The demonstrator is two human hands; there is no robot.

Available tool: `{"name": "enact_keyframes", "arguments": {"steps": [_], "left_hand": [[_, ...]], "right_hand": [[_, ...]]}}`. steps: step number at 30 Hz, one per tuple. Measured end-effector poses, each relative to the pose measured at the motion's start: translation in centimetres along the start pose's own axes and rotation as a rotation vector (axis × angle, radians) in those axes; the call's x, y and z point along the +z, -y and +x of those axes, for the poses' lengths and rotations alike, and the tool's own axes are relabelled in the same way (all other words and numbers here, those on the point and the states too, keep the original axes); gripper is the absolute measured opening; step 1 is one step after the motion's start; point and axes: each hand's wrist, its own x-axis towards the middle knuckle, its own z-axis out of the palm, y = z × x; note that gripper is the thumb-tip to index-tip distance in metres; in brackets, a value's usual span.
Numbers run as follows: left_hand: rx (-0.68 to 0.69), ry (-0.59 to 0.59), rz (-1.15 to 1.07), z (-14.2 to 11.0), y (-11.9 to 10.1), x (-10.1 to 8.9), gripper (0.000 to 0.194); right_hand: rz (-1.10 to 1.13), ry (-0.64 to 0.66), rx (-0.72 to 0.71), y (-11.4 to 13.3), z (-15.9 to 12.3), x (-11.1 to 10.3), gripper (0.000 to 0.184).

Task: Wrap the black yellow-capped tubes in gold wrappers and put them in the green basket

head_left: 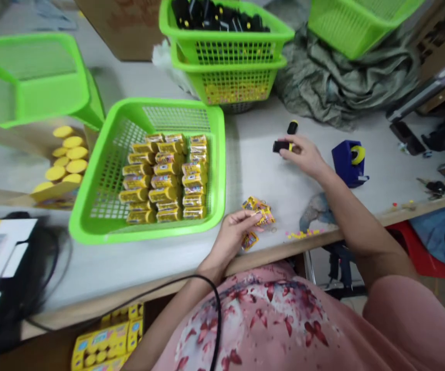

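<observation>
My right hand (304, 158) is closed around a small black cylinder with a yellow end (281, 147), held above the table. Just beyond it lies a second black piece with a yellow end (292, 127). Near the front edge, my left hand (235, 231) pinches a small printed yellow label (264, 217). More printed labels (250, 240) lie under and around its fingers. To the left of that hand stands a green basket (222, 170) with rows of yellow printed cylinders (164, 180) inside.
Stacked green baskets (234, 56) at the back hold black pieces and small yellow bits. A blue tape dispenser (346, 164) stands beside my right forearm. Small pink and yellow bits (303, 234) lie along the front edge. A black cable (176, 281) crosses my left forearm.
</observation>
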Motion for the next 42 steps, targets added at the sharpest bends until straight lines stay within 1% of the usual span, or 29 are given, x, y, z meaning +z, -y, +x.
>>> {"name": "enact_keyframes", "arguments": {"steps": [2,4,6,8,11,14,16,21,23,26,30,33,35,37,40,42], "left_hand": [[-0.016,0.016,-0.022,-0.1,-0.2,0.0,0.031],[-0.03,0.026,-0.03,-0.3,-0.4,0.1,0.031],[-0.031,0.041,-0.022,-0.5,-0.5,0.1,0.031],[-0.027,0.059,-0.004,-0.5,-0.4,0.1,0.03],[-0.016,0.063,0.017,-0.5,-0.4,0.0,0.03],[0.003,0.051,0.027,-0.4,-0.3,-0.1,0.028],[0.013,0.046,0.049,-0.5,-0.3,-0.1,0.026],[0.022,0.05,0.056,-0.5,-0.1,0.1,0.026],[0.015,0.059,0.045,-0.4,-0.1,0.2,0.032],[0.018,0.043,0.035,-0.1,0.1,0.3,0.04],[0.086,0.02,0.028,0.1,0.5,0.1,0.036],[0.135,0.007,0.067,0.0,0.8,0.0,0.033],[0.173,-0.015,0.106,-0.1,0.9,0.0,0.032],[0.195,-0.031,0.139,-0.1,1.0,0.1,0.034],[0.187,-0.019,0.163,-0.1,0.9,0.1,0.036],[0.172,0.002,0.16,-0.1,0.9,-0.1,0.037]], "right_hand": [[0.365,0.143,0.056,1.4,-5.0,-0.4,0.038],[0.623,0.221,0.145,2.6,-9.4,-0.5,0.04],[0.789,0.229,0.207,3.3,-12.3,-0.1,0.037],[0.878,0.217,0.225,3.5,-13.6,0.3,0.034],[0.904,0.259,0.23,3.4,-13.9,0.6,0.034],[0.874,0.341,0.232,3.4,-13.8,0.7,0.035],[0.854,0.359,0.225,3.6,-13.7,0.8,0.035],[0.785,0.295,0.259,3.7,-13.7,1.5,0.036],[0.761,0.269,0.265,3.7,-13.7,1.9,0.036],[0.737,0.258,0.235,4.0,-13.8,2.6,0.036],[0.74,0.245,0.228,4.3,-13.7,3.4,0.037],[0.729,0.232,0.219,4.4,-13.5,3.7,0.036],[0.684,0.222,0.172,4.6,-13.5,3.7,0.033],[0.584,0.202,0.086,4.9,-13.5,3.4,0.029],[0.389,0.167,-0.045,5.5,-13.6,3.0,0.025],[0.318,0.157,-0.093,5.7,-13.7,2.6,0.027]]}}
